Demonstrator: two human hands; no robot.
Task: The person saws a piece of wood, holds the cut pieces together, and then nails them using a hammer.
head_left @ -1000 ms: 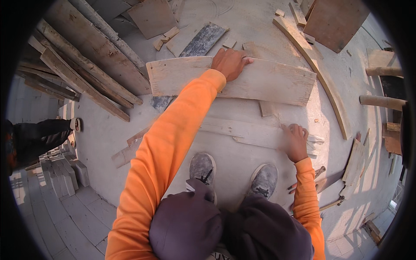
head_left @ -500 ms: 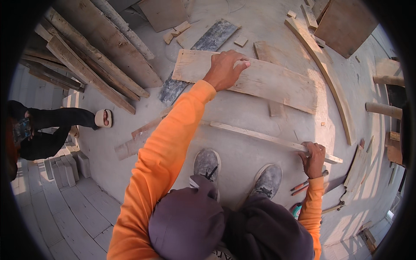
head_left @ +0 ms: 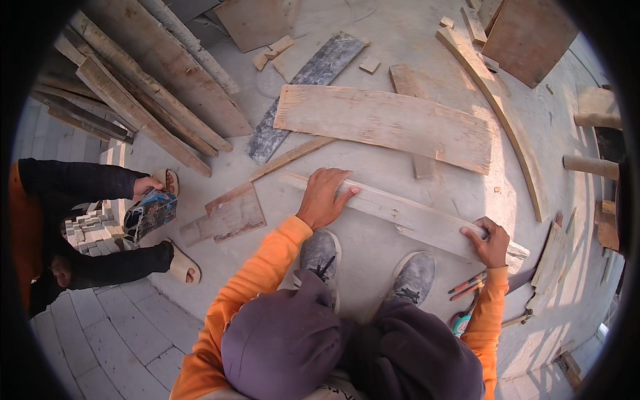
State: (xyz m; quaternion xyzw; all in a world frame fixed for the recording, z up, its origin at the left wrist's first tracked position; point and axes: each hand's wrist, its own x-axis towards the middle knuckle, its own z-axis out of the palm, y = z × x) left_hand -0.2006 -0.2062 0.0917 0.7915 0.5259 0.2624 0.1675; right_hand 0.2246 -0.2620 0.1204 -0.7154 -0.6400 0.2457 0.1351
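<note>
Both Hands on a Narrow Plank

Down on a dusty concrete floor (head_left: 373, 267), a person in orange sleeves bends over a long, narrow plank (head_left: 400, 212) of pale, rough-sawn wood that lies slanting just ahead of two grey shoes (head_left: 320, 257). Its near edge is chipped and splintered toward the right end. The left hand (head_left: 325, 198) rests flat on the plank's left part, fingers spread and stretched forward, palm down, arm reaching out almost straight. The right hand (head_left: 490, 241) curls around the plank near its right end, fingers closed over the top edge, wrist bent, elbow tucked close. Beyond the plank lies a wide board (head_left: 387, 123), weathered and stained, flat on the floor and apart from it. Rough beams (head_left: 140, 93) are stacked at the upper left, and a curved strip of wood (head_left: 503, 107) arcs along the right. Pencils (head_left: 467, 283) lie just beside the right shoe. At the left, another person's hand (head_left: 145, 187) holds a small colourful packet (head_left: 150, 213).
</note>
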